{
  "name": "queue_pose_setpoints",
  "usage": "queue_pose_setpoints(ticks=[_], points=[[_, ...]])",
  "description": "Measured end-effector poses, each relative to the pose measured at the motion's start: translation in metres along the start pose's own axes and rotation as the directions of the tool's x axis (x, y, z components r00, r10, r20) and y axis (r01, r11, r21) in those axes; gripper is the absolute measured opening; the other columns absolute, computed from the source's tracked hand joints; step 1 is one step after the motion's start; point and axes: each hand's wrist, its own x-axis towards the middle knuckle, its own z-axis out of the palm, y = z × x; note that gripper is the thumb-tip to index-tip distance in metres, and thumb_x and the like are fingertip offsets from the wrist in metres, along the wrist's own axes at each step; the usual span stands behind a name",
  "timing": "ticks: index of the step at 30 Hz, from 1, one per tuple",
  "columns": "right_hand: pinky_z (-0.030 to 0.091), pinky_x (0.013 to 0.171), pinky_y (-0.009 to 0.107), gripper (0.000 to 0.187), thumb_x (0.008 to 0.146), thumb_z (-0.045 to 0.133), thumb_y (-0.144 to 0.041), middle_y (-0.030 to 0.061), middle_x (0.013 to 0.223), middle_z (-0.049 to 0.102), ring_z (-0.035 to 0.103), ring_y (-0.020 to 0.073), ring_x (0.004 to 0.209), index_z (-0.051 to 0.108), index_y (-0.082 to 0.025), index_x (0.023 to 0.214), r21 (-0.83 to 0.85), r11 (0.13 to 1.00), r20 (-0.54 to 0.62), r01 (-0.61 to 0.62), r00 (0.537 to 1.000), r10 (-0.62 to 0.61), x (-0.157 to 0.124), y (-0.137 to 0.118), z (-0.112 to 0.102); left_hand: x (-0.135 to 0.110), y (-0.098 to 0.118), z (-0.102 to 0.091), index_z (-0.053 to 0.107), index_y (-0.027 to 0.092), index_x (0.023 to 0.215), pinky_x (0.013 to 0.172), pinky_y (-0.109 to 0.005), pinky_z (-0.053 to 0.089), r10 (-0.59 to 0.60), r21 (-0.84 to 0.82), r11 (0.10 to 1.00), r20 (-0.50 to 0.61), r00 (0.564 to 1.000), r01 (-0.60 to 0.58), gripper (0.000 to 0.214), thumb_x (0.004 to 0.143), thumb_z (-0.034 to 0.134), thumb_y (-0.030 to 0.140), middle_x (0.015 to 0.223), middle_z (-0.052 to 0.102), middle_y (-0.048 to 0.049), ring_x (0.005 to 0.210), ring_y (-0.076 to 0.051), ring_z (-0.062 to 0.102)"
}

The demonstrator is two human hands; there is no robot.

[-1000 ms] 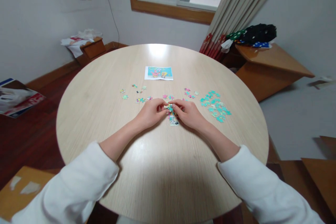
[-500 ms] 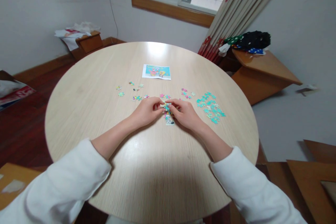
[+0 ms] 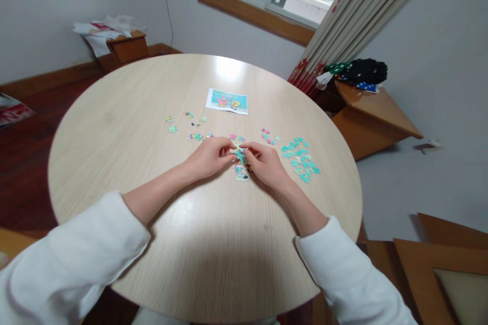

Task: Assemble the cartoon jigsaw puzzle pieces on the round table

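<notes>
Both hands meet over the middle of the round table. My left hand (image 3: 209,158) pinches one side of a small cluster of jigsaw puzzle pieces (image 3: 240,155), thumb and fingers closed. From the other side my right hand (image 3: 265,162) grips the same cluster with thumb and forefinger. Just below the fingertips, a joined strip of puzzle pieces (image 3: 241,171) with a white and black print lies on the table, partly covered by the right hand. Behind the hands lie pink and teal loose pieces (image 3: 237,137).
A reference picture card (image 3: 229,101) with cartoon figures lies farther back on the table (image 3: 213,264). Many teal pieces (image 3: 305,162) are heaped at right, with pink pieces (image 3: 267,137) beside them. Several scattered pieces (image 3: 173,129) lie at left. A wooden stool (image 3: 373,111) stands beyond the table.
The camera view has shifted slightly, so the table sits a little further left and higher. Both hands stay on the puzzle cluster with hardly any movement.
</notes>
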Motion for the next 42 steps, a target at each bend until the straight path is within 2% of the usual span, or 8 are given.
queue_pose_setpoints(ticks=[11,21,42], points=[[0.043,0.065,0.026,0.024,0.086,0.047,-0.026,0.0043,0.076,0.069,0.057,0.0137,0.067,0.069,-0.015,0.086,-0.012,1.0,0.02,-0.009,1.0,0.009,-0.0002,-0.0002,-0.0016,0.0002,-0.0019,0.0009,0.063,0.016,0.071,0.056,-0.023,0.033,0.011,0.003,1.0,-0.018,1.0,-0.011,0.011,0.076,0.063,0.025,0.059,0.054,0.0028,0.055,-0.01,0.045],[0.038,0.058,0.024,0.021,0.085,0.051,-0.028,0.0004,0.063,0.06,0.05,0.0114,0.056,0.067,-0.015,0.085,-0.022,1.0,0.035,-0.014,0.999,0.015,-0.0003,-0.0023,-0.0027,0.0006,-0.0027,0.0023,0.063,0.015,0.072,0.055,-0.023,0.033,0.001,-0.022,1.0,-0.011,1.0,-0.001,0.01,0.076,0.063,0.025,0.058,0.052,0.0029,0.056,-0.011,0.046],[0.036,0.055,0.024,0.022,0.086,0.053,-0.034,-0.001,0.061,0.055,0.047,0.0107,0.055,0.063,-0.016,0.08,-0.015,0.999,0.043,-0.042,0.998,0.042,0.0008,-0.0027,-0.0039,-0.0001,0.0015,0.0013,0.065,0.015,0.073,0.058,-0.024,0.034,0.015,-0.027,1.0,0.027,1.0,-0.014,0.005,0.074,0.063,0.019,0.062,0.057,0.0009,0.058,-0.011,0.048]])
